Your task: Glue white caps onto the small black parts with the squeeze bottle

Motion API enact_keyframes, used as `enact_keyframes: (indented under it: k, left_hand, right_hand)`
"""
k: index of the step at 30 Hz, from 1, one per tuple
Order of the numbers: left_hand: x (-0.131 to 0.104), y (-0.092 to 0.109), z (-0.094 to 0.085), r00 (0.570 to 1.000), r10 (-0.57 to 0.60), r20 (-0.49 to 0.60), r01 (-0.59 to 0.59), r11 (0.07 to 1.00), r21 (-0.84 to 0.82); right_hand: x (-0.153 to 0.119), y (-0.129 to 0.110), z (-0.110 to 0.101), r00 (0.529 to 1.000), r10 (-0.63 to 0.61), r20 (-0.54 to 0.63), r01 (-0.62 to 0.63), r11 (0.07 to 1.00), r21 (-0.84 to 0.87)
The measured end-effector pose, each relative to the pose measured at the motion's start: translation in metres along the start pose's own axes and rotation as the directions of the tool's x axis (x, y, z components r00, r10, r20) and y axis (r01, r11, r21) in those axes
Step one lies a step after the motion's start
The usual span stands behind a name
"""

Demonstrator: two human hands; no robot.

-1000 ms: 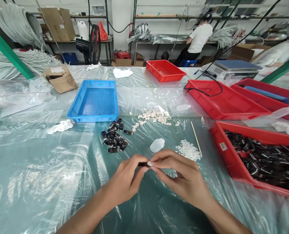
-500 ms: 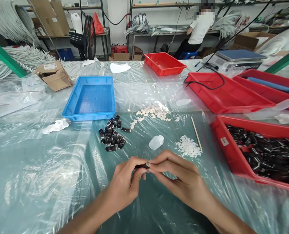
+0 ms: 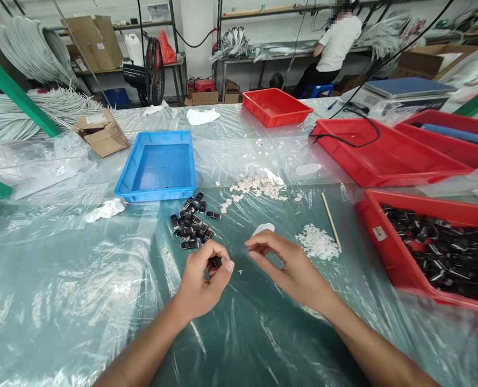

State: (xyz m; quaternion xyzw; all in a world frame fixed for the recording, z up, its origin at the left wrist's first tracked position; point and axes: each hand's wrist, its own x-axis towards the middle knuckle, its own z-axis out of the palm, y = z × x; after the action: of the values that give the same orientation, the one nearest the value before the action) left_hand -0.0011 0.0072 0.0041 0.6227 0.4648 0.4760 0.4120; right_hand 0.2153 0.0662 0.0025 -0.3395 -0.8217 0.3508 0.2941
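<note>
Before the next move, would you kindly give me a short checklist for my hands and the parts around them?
1. Left hand grips a black part: ok.
2. Right hand has no part visible in its fingers: ok.
3. Far side of the held part is sound: cannot tell, fingers cover it.
4. Pile of small white bits lies near the right hand: ok.
5. No stray bits between the hands: not ok, a tiny white scrap lies there.
6. Wooden stick lies beside the white bits: ok.

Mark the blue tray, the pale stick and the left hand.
Blue tray (image 3: 158,196): head view, on its near wall.
Pale stick (image 3: 331,221): head view, middle of its length.
Left hand (image 3: 200,285): head view, middle of the hand.
</note>
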Motion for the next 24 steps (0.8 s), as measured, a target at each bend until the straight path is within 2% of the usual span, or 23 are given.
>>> enact_keyframes:
  k: [2, 4, 8, 13, 17, 20, 22, 24]
  left_hand:
    - [0.001, -0.002, -0.002, 0.999, -0.037, 0.017, 0.038, 0.999, -0.036]
    - [-0.001, -0.004, -0.001, 0.998, -0.055, 0.027, 0.057, 0.995, -0.084]
    - [-0.005, -0.007, -0.001, 0.999, -0.032, 0.034, 0.036, 0.990, -0.136]
    - [-0.006, -0.008, -0.002, 0.999, 0.052, 0.006, -0.050, 0.986, -0.160]
    - [-0.005, -0.010, 0.000, 0.997, 0.081, -0.010, -0.081, 0.991, -0.108]
    - [-0.005, -0.010, 0.002, 0.988, 0.145, 0.047, -0.143, 0.989, -0.026]
    - [-0.006, -0.010, 0.003, 0.985, 0.154, 0.073, -0.157, 0.987, 0.024]
    - [-0.007, -0.011, 0.003, 0.984, 0.155, 0.089, -0.161, 0.985, 0.061]
  right_hand:
    - [0.002, 0.011, 0.004, 0.981, 0.083, 0.176, -0.066, 0.993, -0.099]
    - [0.001, 0.018, 0.012, 0.954, 0.114, 0.277, -0.072, 0.985, -0.157]
    - [-0.003, 0.021, 0.025, 0.944, 0.126, 0.306, -0.062, 0.975, -0.212]
    - [-0.006, 0.018, 0.024, 0.935, 0.090, 0.344, -0.032, 0.984, -0.173]
    - [-0.004, 0.013, 0.017, 0.922, 0.044, 0.384, -0.034, 0.999, -0.032]
    - [-0.002, 0.003, 0.010, 0.946, 0.005, 0.323, -0.064, 0.983, 0.173]
    - [-0.002, -0.004, 0.007, 0.975, -0.001, 0.223, -0.091, 0.913, 0.397]
    - [-0.003, -0.009, 0.006, 0.988, 0.032, 0.150, -0.115, 0.801, 0.588]
